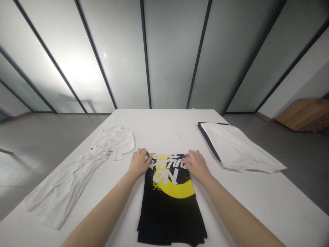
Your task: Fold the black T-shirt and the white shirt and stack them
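Note:
A black T-shirt (169, 219) with a yellow and white print lies folded lengthwise into a narrow strip in front of me, its lettering upside down from where I look. My left hand (140, 161) is at its far left corner, with thumb on the cloth and fingers curled at the edge. At the far right corner my right hand (197, 165) grips the fabric the same way. The fingertips under the far edge are partly hidden. The near end of the shirt shows uneven, stacked layers.
A crumpled white garment (77, 178) stretches along the left of the white table (169, 130). On the right, a folded white garment (236, 147) lies over a black one (209, 139). Frosted glass panels (172, 55) stand behind; a wooden cabinet (303, 115) is at far right.

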A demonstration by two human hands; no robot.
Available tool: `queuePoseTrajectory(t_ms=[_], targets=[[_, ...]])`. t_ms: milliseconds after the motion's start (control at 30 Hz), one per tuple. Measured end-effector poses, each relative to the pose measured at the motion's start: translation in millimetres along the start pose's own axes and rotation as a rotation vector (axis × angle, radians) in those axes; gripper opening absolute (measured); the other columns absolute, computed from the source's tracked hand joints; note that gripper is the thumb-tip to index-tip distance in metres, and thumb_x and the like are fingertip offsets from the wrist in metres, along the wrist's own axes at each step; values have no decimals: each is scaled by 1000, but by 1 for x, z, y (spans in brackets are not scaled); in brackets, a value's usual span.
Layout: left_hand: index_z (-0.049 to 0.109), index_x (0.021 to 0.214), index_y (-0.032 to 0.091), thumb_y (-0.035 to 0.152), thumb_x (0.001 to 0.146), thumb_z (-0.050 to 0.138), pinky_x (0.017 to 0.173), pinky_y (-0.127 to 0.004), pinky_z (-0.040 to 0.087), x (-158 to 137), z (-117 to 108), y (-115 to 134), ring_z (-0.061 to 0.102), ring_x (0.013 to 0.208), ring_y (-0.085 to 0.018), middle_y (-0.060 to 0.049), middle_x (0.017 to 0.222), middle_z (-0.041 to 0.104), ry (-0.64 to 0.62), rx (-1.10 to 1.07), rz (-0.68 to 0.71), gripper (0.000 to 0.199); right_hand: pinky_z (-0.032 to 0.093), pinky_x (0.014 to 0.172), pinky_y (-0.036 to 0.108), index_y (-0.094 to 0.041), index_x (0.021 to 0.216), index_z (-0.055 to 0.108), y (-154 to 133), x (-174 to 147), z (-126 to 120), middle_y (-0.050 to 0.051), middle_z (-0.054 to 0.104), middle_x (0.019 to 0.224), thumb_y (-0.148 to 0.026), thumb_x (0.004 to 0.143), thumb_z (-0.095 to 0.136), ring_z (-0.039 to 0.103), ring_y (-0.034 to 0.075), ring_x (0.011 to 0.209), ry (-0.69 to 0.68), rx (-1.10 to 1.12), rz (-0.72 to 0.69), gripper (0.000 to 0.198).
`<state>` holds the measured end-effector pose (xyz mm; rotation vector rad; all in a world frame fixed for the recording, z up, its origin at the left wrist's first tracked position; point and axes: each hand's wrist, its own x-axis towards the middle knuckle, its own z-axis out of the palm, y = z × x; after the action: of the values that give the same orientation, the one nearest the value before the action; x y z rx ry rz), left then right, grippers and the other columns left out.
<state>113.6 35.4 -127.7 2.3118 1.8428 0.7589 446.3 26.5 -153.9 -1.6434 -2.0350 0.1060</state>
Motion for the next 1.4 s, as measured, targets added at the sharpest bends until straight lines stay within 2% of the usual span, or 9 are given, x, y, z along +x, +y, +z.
queuePoseTrajectory(t_ms=[167,433,600,767,967,1067,1167,1300,1400], targets=[[63,109,21,34,98,61,98,-43,48,-7,-3,19,64,109,-30,-12,111,70,-19,60,-91,17,31,122,56,-20,111,74,-6,-2,2,17,65,136,-48,99,58,50,35,139,22,-47,45,34],[56,135,21,32,99,60,78,-32,47,8,-13,20,72,92,-24,-5,96,76,-179,-208,-327,39,39,113,49,-22,92,79,-12,2,-8,14,65,129,-46,95,64,54,33,129,-29,49,163,28],[60,137,22,31,96,62,78,-31,48,12,-13,12,73,90,-22,-5,104,78,-156,-329,-334,42,34,119,53,-27,118,80,-13,1,-10,12,60,145,-48,96,63,47,36,139,-50,77,158,35],[58,144,23,33,97,61,80,-32,51,10,-11,10,73,88,-22,-6,109,79,-129,-316,-323,48,30,122,57,-23,126,76,-9,0,-3,12,56,155,-53,99,55,37,41,149,-64,37,194,46],[55,150,16,36,99,60,113,-48,42,3,-2,12,56,136,-36,-19,151,60,-34,-23,-144,55,27,124,60,-19,156,52,-11,-2,1,16,47,163,-46,102,47,33,41,154,-49,-27,159,61],[64,138,17,42,97,63,118,-57,35,1,5,12,44,147,-42,-21,156,54,-83,57,-128,49,22,123,67,-19,154,54,-15,-2,-1,18,40,167,-54,103,46,23,47,157,-97,-43,152,62],[69,119,20,39,94,66,115,-54,39,4,7,8,53,138,-37,-17,143,64,-78,-13,-107,31,21,123,67,-18,142,63,-17,-1,-3,20,41,166,-57,99,55,22,49,158,-145,-41,169,59],[64,96,22,30,90,66,95,-42,50,10,7,6,66,103,-27,-9,103,72,-52,-267,-91,10,23,122,68,-22,115,69,-16,2,-7,14,50,161,-47,93,66,25,47,158,-126,61,166,33],[56,96,24,37,95,61,72,-30,49,11,7,10,63,76,-18,1,80,64,-86,-611,-124,14,33,119,64,-25,97,62,-17,3,-11,11,66,144,-34,94,60,45,39,148,-125,273,111,10]])
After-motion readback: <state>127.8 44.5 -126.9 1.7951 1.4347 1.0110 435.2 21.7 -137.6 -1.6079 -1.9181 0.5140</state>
